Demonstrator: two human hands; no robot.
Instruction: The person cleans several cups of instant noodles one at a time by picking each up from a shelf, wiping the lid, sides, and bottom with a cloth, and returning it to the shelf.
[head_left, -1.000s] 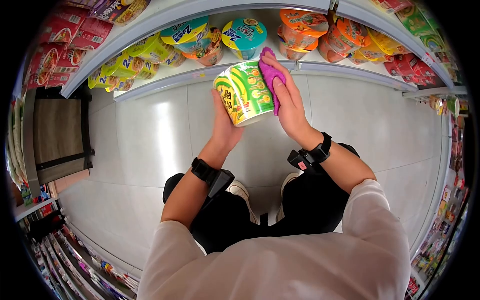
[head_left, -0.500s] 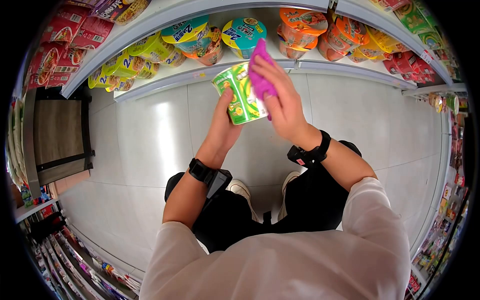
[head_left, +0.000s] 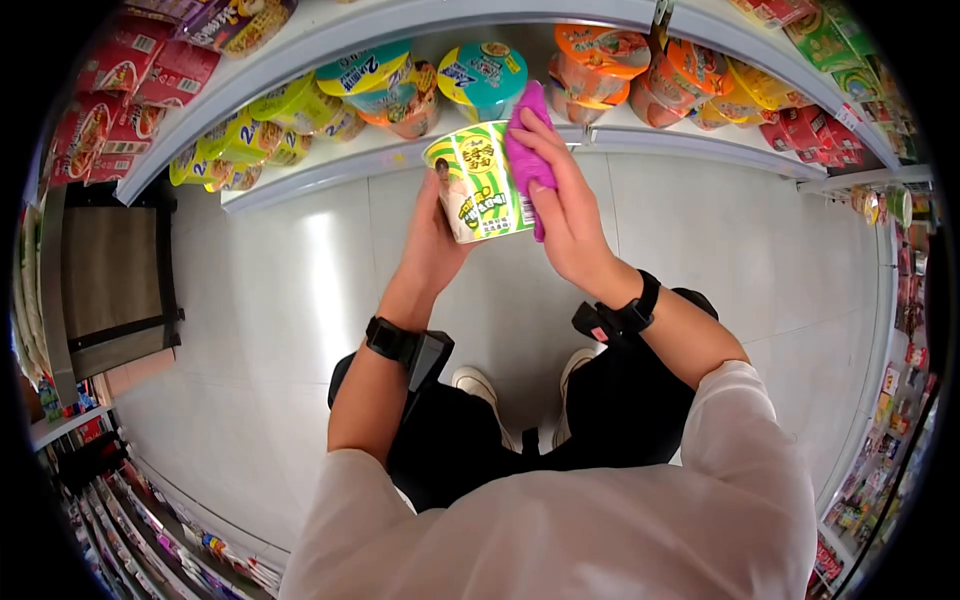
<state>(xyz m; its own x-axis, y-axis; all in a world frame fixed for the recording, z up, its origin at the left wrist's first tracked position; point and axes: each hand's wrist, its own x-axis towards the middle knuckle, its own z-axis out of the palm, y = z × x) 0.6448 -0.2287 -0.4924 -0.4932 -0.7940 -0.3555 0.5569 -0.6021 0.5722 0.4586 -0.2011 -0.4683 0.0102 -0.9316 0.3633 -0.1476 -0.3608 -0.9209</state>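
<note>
A green, white and yellow instant noodle cup (head_left: 482, 190) is held in front of the shelf, between my two hands. My left hand (head_left: 432, 235) grips its left side, with the fingers partly hidden behind it. Against the cup's right side, my right hand (head_left: 570, 205) presses a purple cloth (head_left: 530, 150), with the thumb on the near side and the fingers along the cloth. The lettered face of the cup points up toward me.
Behind the cup, a shelf (head_left: 400, 155) carries a teal noodle bowl (head_left: 482, 78), orange bowls (head_left: 600, 62) and lime-green bowls (head_left: 240, 135). Red noodle packs (head_left: 110, 120) stand at far left. A dark wood-panelled unit (head_left: 115, 265) is on the left. Grey floor tiles (head_left: 280, 300) lie below.
The cup has turned in my hands, so a different printed face shows now. My left thumb has slid off the front. The cloth stays at the cup's right side.
</note>
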